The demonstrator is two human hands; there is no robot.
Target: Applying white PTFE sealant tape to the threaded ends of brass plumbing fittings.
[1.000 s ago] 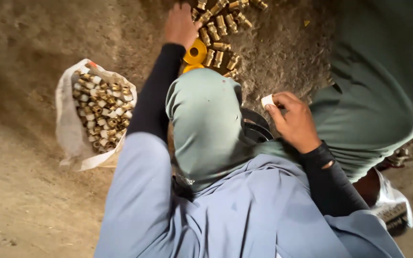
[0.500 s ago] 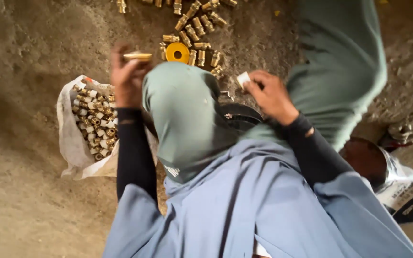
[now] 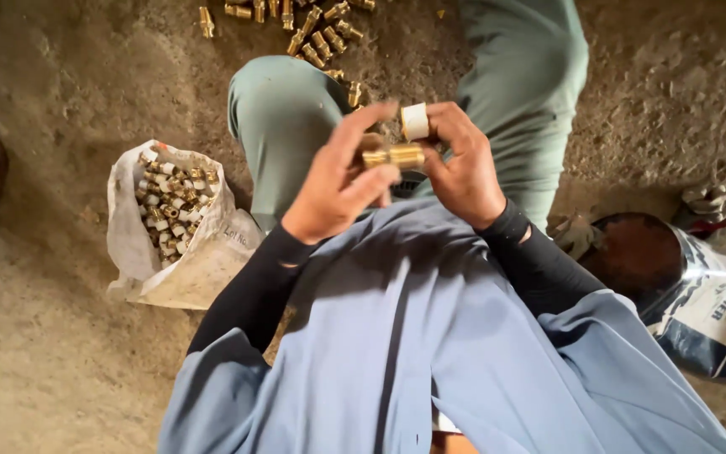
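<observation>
Brass fitting pinched between raised left hand, right hand

shiny brass fitting; rough matt dirt floor.

White sack of fittings, loose brass fittings, dirt floor.

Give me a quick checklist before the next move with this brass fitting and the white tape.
1. Brass fitting pinched in the left hand: ok.
2. White tape roll in the right hand: ok.
3. Tape end laid on the fitting's thread: cannot tell.
4. Fingers clear of the thread: cannot tell.
5. White bag of taped fittings open beside the left knee: ok.
6. Loose brass fittings on the ground ahead: ok.
</observation>
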